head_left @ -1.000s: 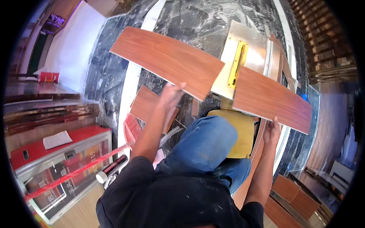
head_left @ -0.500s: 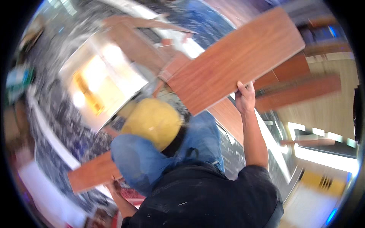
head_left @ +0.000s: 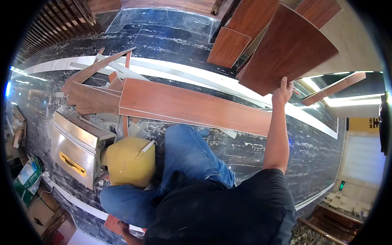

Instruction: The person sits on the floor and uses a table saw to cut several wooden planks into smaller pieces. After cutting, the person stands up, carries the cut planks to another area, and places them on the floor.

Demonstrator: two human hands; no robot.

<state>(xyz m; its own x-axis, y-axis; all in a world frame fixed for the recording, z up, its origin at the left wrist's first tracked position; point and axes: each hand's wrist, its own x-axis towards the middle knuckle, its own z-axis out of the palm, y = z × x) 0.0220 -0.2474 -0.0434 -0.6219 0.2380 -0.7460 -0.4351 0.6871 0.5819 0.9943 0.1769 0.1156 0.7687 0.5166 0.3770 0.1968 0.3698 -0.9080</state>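
My right hand [head_left: 282, 90] is raised at the right, closed on the near edge of a dark red-brown plank [head_left: 288, 45], held over other planks [head_left: 245, 16]. My left hand [head_left: 121, 226] is low at bottom left, partly hidden by my leg, closed on a small visible part of a red-brown board [head_left: 111, 222]. Lighter long planks [head_left: 192, 106] lie across the floor beyond my knee. A yellow padded block [head_left: 130, 159] sits at my knees, beside a steel machine [head_left: 67, 143] with a yellow fitting [head_left: 72, 163].
Thin offcuts [head_left: 102, 67] lie beyond the machine on dark marble flooring [head_left: 159, 41] with a white border strip. A slatted wooden screen [head_left: 57, 22] is at upper left, a green bag [head_left: 26, 181] at left, and a leaning narrow board [head_left: 328, 90] at right.
The view has swung to the right, so the machine now appears at left. The right-hand plank has risen toward the upper planks; the left-hand board has dropped low and mostly out of sight.
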